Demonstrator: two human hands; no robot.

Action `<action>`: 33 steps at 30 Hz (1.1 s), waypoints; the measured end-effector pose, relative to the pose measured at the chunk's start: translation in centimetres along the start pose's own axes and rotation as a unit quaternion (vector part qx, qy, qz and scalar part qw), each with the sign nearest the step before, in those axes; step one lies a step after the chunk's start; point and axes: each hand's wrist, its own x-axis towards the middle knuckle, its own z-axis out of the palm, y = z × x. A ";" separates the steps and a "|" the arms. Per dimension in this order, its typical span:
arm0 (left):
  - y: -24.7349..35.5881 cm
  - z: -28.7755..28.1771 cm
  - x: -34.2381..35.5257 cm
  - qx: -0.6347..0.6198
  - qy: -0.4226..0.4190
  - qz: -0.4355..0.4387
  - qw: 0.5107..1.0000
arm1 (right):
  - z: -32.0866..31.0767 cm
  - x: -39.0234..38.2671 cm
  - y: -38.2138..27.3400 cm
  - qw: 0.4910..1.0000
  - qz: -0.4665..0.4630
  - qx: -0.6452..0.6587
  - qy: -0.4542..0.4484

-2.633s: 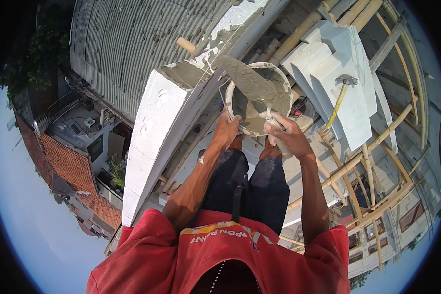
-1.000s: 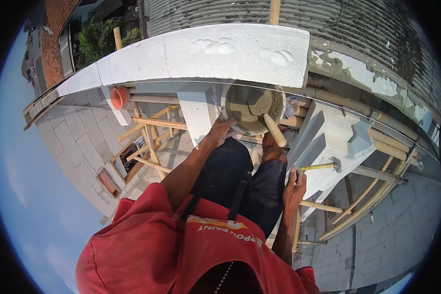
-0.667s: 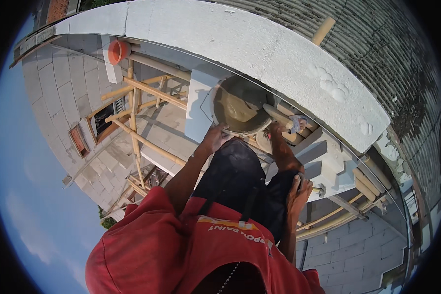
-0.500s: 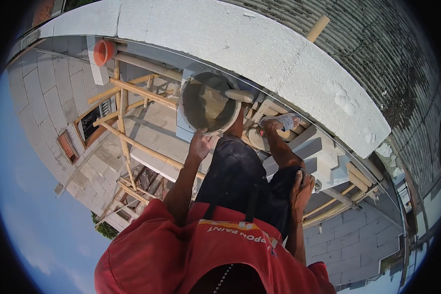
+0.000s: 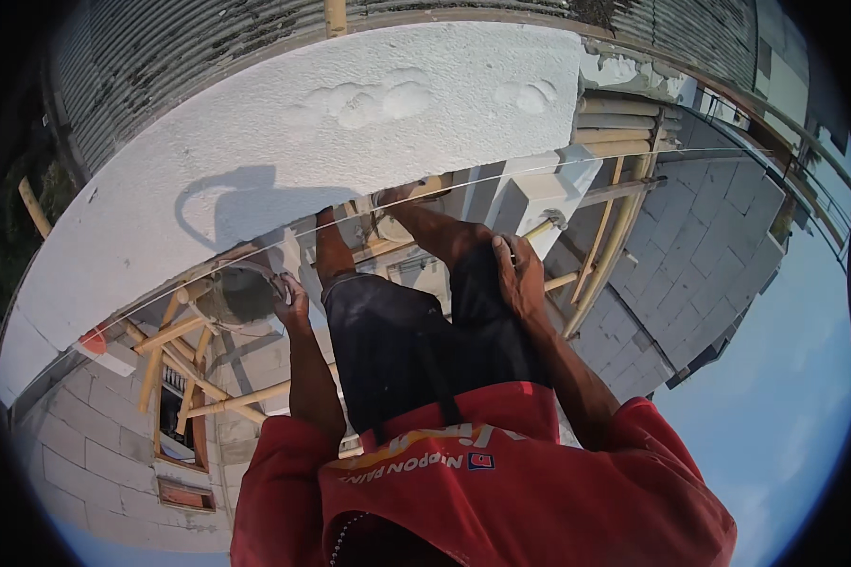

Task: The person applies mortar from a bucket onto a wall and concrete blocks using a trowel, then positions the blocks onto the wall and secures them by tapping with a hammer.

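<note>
Though handheld, bucket [image 5: 225, 317] near beam edge [image 5: 378, 181].

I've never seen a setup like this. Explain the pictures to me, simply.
There is no machine here, only a person's two bare hands. The view comes from a wide fisheye camera worn on the head, looking down, so straight edges bend and the red shirt fills the bottom.

The left hand appears to grip the rim of a bucket; its inside is dark and hard to read. The right hand rests at the right knee; I can't tell whether it holds anything.

Across the top runs a long white slab with shallow hollows in its surface and a shadow falling on it. Below are bamboo poles, and beyond the right hand a hammer with a yellow handle.
</note>
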 end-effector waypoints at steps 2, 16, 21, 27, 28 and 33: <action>1.5 0.6 1.1 -0.066 0.032 0.020 0.997 | -0.1 0.7 3.8 0.989 0.116 0.083 0.024; -12.1 8.2 -7.3 0.243 0.175 0.158 0.941 | 9.8 8.3 36.8 0.861 0.451 0.205 0.117; -19.1 9.0 -10.1 0.665 0.195 0.207 0.691 | 10.8 6.6 42.4 0.908 0.314 0.184 0.210; -25.6 8.9 -15.5 0.855 0.135 0.272 0.421 | 5.1 4.4 35.6 0.847 0.389 0.336 0.136; -24.4 9.1 -16.8 0.847 0.121 0.278 0.436 | 3.7 3.7 30.9 0.839 0.378 0.357 0.163; -24.0 8.6 -19.5 0.878 0.077 0.266 0.391 | -7.9 -4.2 12.8 0.913 0.157 0.340 0.164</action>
